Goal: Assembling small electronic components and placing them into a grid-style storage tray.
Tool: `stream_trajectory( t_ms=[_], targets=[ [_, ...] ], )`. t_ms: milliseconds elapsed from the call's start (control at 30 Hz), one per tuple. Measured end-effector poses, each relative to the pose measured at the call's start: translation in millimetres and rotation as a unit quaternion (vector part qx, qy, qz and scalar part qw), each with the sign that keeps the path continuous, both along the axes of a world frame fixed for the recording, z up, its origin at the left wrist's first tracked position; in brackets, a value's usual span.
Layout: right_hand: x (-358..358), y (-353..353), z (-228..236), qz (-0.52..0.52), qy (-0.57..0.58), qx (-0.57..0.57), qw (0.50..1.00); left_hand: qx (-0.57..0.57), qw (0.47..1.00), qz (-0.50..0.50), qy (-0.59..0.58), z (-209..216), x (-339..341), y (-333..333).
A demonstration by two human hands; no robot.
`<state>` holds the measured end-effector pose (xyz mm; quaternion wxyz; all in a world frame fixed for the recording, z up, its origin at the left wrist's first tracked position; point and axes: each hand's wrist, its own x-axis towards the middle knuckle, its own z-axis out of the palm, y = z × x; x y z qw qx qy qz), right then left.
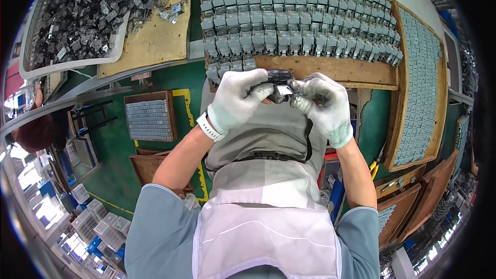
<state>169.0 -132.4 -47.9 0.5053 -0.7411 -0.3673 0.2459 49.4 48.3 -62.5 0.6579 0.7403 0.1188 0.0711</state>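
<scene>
My left hand [241, 97], in a white glove, is closed around a small black part with a shiny silver face [284, 90]. The gloved right hand [326, 104] meets it from the other side, its fingertips pinched at the part's right end. Whatever lies between those right fingertips is too small to make out. Both hands are in front of my apron, just short of a wooden tray [330, 70] packed with rows of grey block-shaped units [289, 18]. A few of these units stand in the nearest row, at the tray's left side.
A clear plastic bin [111, 58] heaped with small metal parts [98, 10] stands at far left on a wooden board [160, 39]. To the right leans a framed tray of grey units [418, 82]. Another filled tray [149, 119] lies lower left. A person [41, 129] is at the left edge.
</scene>
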Motion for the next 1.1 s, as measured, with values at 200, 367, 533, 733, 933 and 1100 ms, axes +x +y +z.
stream_trajectory(
  t_ms=[200, 367, 533, 733, 933, 1100],
  targets=[
    [-8, -5, -12, -0.044, 0.138, 0.066, 0.987, 0.027, 0.998, 0.006, -0.065, -4, -1, 2],
    [-5, -10, -5, -0.022, 0.247, 0.033, 0.968, 0.027, 0.997, -0.055, -0.051, -5, -3, 1],
    [2, -21, -17, 0.015, 0.204, -0.017, 0.979, 0.032, 0.995, 0.069, -0.065, -9, -11, -35],
    [-6, 3, -8, -0.002, 0.378, 0.083, 0.922, 0.122, 0.983, 0.100, -0.090, -14, -16, -20],
    [-23, 29, -5, -0.062, 0.163, -0.013, 0.985, 0.215, 0.947, 0.210, -0.116, -23, -26, -39],
    [-7, 45, -7, 0.005, -0.200, -0.041, 0.979, 0.337, 0.881, 0.329, -0.054, -20, -40, 77]
  ],
)
